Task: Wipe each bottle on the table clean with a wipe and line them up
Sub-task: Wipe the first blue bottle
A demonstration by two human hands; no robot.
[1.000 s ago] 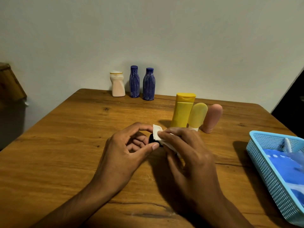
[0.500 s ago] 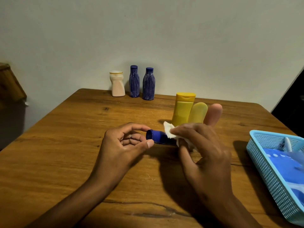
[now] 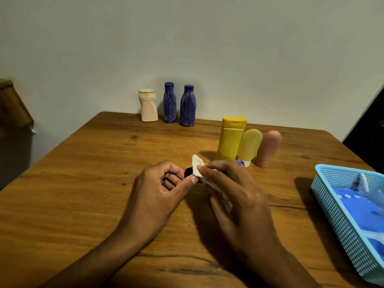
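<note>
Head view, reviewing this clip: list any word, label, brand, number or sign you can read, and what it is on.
No text can be read in this frame.
Blue packet in the light blue basket: white marks, too blurred to read.
Small blue bottle held by the left hand and wiped by the right hand: mostly hidden, no print visible.
Yellow bottle: no label visible.

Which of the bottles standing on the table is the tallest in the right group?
The yellow bottle with the flip cap, leftmost of that group; the pale yellow tube and pink tube beside it are shorter and rounded.
</note>
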